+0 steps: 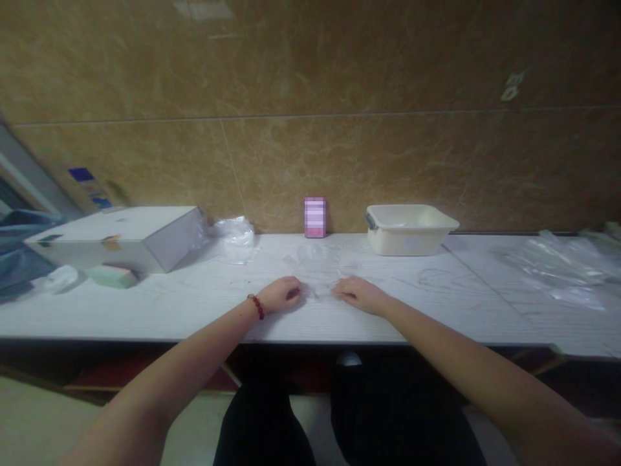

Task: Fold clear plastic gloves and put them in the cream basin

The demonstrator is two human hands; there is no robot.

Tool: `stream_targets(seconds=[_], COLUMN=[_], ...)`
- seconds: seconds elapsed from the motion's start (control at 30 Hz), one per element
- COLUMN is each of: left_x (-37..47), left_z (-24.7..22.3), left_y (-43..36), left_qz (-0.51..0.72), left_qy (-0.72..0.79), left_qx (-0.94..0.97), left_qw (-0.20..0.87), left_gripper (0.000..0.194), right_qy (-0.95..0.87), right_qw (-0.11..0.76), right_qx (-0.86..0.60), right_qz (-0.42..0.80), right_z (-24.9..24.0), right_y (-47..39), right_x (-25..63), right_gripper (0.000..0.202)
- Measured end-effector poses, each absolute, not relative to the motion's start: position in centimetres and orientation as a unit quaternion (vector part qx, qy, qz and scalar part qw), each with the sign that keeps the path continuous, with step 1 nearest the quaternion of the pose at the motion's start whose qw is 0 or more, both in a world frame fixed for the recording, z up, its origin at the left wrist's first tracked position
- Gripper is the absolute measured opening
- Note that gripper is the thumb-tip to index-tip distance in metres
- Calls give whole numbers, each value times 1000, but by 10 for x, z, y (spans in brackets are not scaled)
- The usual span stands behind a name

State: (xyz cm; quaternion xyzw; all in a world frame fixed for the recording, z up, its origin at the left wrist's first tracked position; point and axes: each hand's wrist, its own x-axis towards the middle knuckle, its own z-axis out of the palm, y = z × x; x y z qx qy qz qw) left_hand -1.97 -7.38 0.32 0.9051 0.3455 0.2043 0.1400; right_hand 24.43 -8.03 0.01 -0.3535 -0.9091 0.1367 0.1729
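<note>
A thin, clear plastic bag (315, 257) lies flat on the white wood-grain table in front of me, its outline faint against the surface. My left hand (282, 294), with a red bead bracelet at the wrist, is closed on the bag's near left side. Opposite it, my right hand (359, 294) pinches the near right side. A short strip of plastic runs between the two hands, which stay apart. Whether anything is inside the bag, I cannot tell.
Against the wall stands a phone-like pink-lit screen (315, 219). A cream plastic tub (412, 243) is right of it. Clear bags (565, 262) lie far right. To the left are a crumpled clear bag (235, 238), a white box (165, 243) and a pale green block (112, 276).
</note>
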Motion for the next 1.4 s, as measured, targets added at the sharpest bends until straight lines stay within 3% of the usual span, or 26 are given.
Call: stream_targets(seconds=[0.27, 0.5, 0.63, 0.83, 1.07, 1.4], left_x=[-22, 31, 65, 69, 60, 65], left_z=[15, 15, 3, -5, -1, -3], left_y=[-74, -98, -123, -145, -149, -155], left_qz=[136, 150, 131, 79, 69, 105], left_qy=[303, 368, 399, 404, 398, 436], left_qx=[941, 917, 908, 911, 915, 894], left_qw=[67, 23, -5, 12, 15, -15], left_gripper=[36, 36, 52, 64, 60, 66], right_qy=[-929, -884, -856, -869, -909, -914], right_qw=[153, 276, 308, 216, 95, 117], right_qx=[-322, -339, -341, -324, -311, -320], right_qz=[98, 168, 236, 305, 262, 220], right_z=[14, 19, 21, 23, 22, 8], right_y=[-90, -69, -60, -73, -83, -61], right_x=[257, 247, 220, 189, 188, 199], right_gripper=[32, 41, 47, 50, 47, 45])
